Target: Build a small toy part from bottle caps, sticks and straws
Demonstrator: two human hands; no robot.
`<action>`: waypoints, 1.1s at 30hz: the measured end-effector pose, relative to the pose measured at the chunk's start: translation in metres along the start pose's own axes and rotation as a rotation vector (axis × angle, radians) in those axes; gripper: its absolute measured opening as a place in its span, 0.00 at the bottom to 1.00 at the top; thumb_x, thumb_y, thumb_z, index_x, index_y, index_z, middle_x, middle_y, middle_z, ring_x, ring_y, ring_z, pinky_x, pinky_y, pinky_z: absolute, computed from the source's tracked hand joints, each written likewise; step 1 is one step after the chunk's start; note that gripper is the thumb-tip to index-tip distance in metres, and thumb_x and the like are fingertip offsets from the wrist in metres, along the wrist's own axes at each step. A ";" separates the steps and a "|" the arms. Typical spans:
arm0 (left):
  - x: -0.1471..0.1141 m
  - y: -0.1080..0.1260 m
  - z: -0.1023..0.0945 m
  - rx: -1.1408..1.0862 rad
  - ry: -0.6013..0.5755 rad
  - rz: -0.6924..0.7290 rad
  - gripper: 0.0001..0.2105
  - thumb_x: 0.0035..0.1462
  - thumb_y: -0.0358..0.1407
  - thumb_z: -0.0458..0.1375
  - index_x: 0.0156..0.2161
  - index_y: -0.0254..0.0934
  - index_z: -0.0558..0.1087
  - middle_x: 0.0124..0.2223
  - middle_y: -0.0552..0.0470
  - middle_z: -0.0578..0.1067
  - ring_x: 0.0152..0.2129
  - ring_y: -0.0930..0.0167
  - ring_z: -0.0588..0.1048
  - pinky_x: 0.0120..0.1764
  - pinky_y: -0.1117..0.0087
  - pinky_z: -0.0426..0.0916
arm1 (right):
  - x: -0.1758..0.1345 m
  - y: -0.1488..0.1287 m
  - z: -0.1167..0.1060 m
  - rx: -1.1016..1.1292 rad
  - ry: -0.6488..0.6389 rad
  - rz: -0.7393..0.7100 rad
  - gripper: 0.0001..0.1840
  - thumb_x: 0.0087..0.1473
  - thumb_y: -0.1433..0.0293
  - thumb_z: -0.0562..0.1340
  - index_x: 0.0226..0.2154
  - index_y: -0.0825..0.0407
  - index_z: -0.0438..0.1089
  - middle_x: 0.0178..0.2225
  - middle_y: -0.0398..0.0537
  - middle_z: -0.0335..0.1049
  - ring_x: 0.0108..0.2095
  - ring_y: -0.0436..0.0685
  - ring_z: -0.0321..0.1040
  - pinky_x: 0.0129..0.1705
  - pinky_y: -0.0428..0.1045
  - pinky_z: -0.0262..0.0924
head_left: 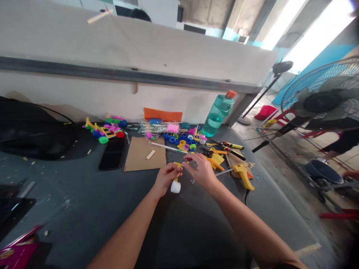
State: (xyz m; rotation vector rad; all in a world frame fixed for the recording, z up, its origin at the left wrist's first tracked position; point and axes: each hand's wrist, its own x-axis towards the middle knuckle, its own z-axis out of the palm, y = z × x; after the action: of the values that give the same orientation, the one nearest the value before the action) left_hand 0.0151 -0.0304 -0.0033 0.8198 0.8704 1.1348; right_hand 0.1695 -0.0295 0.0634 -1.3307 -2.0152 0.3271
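Note:
My left hand [166, 180] is closed in a pinch on a small yellow stick piece [176, 178] with a white bottle cap [175, 187] at its lower end. A yellow crosspiece [178, 164] shows at the top, above the left fingertips. My right hand [201, 171] is curved over the right end of this crosspiece, thumb and forefinger around it; the exact contact is partly hidden. Just behind my hands lies a cardboard sheet [140, 164] with a short wooden stick [150, 154] on it. A yellow glue gun [243, 175] lies right of my right hand.
Several coloured bottle caps [182, 144] lie behind my hands. Pliers [215, 163] and a cutter [234, 145] lie at right. A teal water bottle [215, 117] stands by the partition [106, 93]. At left are a phone [112, 155] and small cap-wheeled models [105, 130]. A fan [319, 101] stands beyond.

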 end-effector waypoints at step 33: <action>0.004 -0.008 -0.001 0.059 0.069 0.053 0.13 0.44 0.43 0.65 0.30 0.34 0.77 0.32 0.51 0.75 0.29 0.72 0.73 0.34 0.72 0.67 | -0.013 0.011 0.042 0.125 0.151 0.033 0.05 0.52 0.73 0.59 0.33 0.49 0.69 0.31 0.45 0.71 0.34 0.55 0.67 0.38 0.50 0.62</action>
State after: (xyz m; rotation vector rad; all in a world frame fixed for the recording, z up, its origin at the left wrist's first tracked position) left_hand 0.0183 -0.0281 -0.0110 0.8602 0.9477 1.1939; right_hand 0.1527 -0.0298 0.0213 -1.2733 -1.8195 0.3514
